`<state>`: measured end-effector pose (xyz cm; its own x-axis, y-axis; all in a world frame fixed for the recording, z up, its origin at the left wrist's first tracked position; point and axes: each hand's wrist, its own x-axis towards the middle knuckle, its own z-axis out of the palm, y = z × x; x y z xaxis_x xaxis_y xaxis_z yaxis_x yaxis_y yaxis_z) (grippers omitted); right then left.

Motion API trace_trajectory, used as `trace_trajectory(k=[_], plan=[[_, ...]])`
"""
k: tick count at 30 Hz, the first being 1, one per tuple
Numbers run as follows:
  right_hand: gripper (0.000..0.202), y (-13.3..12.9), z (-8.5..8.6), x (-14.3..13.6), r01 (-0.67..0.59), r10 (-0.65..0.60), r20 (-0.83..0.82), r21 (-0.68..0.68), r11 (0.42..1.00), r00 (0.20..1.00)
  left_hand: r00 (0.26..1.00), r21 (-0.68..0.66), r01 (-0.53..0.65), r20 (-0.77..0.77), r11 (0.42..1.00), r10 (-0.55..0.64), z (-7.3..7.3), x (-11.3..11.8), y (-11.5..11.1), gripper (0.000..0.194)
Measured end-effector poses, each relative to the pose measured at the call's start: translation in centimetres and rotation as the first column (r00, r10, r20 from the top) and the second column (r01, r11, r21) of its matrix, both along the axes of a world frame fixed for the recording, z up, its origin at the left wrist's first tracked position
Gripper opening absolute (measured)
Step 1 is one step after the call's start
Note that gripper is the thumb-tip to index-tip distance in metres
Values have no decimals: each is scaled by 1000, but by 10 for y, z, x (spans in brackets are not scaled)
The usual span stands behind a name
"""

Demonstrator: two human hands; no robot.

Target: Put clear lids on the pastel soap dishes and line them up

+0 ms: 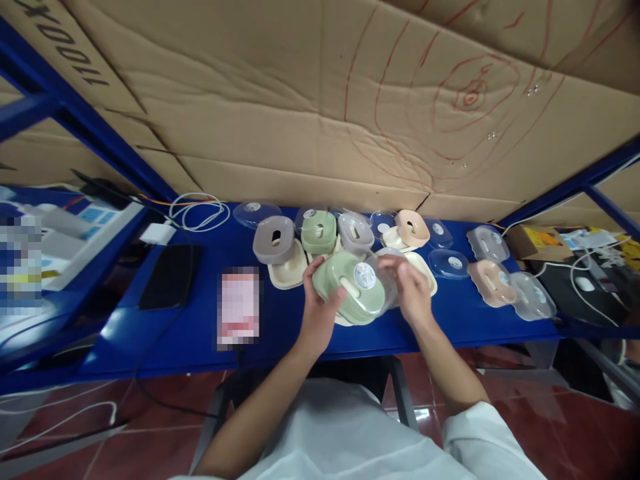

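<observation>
My left hand [320, 303] is wrapped round a light green plastic box [367, 308], tilted up above the front of the table. Its thumb lies on top by a pale oblong piece, next to a round white sticker. A clear plastic lid [391, 297] overlaps the box's right side. At that lid's edge the curled fingers of my right hand [413, 287] are closed; their tips are partly hidden. Behind the green box stand a grey-mauve box [274, 240], another green box [319, 233], a pale lilac box [356, 232] and a peach box [413, 228]. Cream trays [289, 270] lie among them.
More clear lids [449, 264] and a peach piece [493, 283] lie to the right on the blue table [295, 340]. Leftward are a blurred pinkish rectangle [239, 307], a black phone-like slab [167, 277] and a coiled white cable [200, 212]. Cardboard [280, 100] walls the back.
</observation>
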<state>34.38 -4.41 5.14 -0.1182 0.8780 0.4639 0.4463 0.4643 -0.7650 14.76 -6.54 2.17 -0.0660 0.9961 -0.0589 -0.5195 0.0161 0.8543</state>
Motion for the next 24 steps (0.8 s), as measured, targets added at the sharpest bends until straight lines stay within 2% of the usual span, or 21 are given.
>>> trace_trajectory(k=[2, 5, 6, 8, 10, 12, 15, 17, 20, 22, 24], plan=[[42, 10, 3, -9, 20, -20, -31, 5, 1000, 999, 995, -86, -79, 54, 993, 84, 3, -1, 6, 82], [41, 18, 0, -29, -159, 158, 108, 0, 987, 982, 979, -113, -157, 117, 981, 170, 5, 7, 13, 75], [42, 20, -2, -37, -174, 174, 129, -11, 985, 976, 972, -113, -182, 131, 977, 196, 5, 12, 16, 74], [46, 26, -8, -53, -84, 87, 103, -35, 996, 991, 961, -132, -219, 143, 967, 238, 6, 21, 24, 75], [55, 32, -12, -63, 27, -24, 40, -74, 997, 999, 958, -180, -208, 162, 961, 238, 9, 26, 31, 76], [60, 38, -13, -66, 46, -42, 50, -78, 996, 998, 958, -186, -165, 204, 969, 202, 14, 26, 37, 76], [61, 48, -11, -59, 47, -48, 231, 8, 999, 972, 957, -120, -134, 242, 984, 160, 19, 18, 41, 79], [64, 56, -10, -50, 120, -134, 332, 60, 991, 934, 960, -110, -133, 234, 985, 156, 18, 13, 42, 83], [59, 64, -9, -35, 232, -266, 337, 137, 963, 903, 968, -127, -127, 200, 984, 150, 14, 8, 41, 86], [58, 61, -6, -30, 130, -187, 360, 176, 976, 914, 975, -121, -126, 167, 985, 145, 12, 6, 40, 87], [56, 52, -1, -30, -96, 27, 440, 136, 986, 898, 980, -104, -132, 133, 986, 146, 11, 5, 38, 88]])
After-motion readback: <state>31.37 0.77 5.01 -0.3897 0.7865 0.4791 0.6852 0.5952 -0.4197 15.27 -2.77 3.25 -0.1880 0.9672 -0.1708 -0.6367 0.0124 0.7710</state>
